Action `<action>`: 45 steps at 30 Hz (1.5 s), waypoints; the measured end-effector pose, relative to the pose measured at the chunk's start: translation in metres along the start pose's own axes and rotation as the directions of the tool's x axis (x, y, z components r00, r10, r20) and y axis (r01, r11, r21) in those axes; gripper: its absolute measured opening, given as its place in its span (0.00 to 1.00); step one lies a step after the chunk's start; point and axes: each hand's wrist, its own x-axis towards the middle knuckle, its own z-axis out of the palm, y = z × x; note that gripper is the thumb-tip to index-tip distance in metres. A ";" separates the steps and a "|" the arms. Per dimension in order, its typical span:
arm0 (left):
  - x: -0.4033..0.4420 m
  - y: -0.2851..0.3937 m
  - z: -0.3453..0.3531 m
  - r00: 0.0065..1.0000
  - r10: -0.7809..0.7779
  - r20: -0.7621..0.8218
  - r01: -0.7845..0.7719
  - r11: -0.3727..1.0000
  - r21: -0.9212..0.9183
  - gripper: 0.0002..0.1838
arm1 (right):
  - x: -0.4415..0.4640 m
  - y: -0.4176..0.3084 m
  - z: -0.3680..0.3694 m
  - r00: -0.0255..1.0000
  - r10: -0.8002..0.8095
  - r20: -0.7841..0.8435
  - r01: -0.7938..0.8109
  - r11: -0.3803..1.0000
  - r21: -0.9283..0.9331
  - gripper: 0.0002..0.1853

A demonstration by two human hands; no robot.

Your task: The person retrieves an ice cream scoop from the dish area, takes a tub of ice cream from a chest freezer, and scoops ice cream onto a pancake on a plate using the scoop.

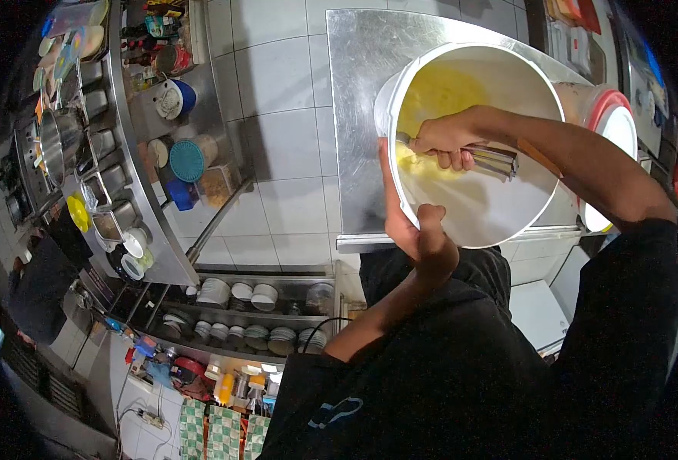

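Observation:
My left hand [421,234] steadies a large white bucket [500,211] by its near left rim, thumb and fingers against the edge. The bucket is tipped so its mouth faces me. Inside it, my right hand [454,138] is wrapped around a shiny metal tool [496,161] with parallel bars; its exact kind is unclear. A pale yellow, creamy mass [427,163] lies below the right hand, and more yellow [442,92] coats the inner wall. The tool's other end, by the bucket's left wall, is partly hidden by my fingers.
The bucket rests on a steel table [358,138]. Beside it stands a container with a red-rimmed white lid [618,126]. To the left, a steel counter [151,207] carries pans and tubs. Stacked bowls [258,337] fill a lower shelf. Another person [44,284] is at far left.

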 end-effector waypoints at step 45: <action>0.049 0.047 -0.036 0.978 0.097 0.186 -0.165 0.905 0.393 0.34 | -0.055 0.012 0.013 0.849 -0.310 -0.428 0.142 0.914 -0.381 0.13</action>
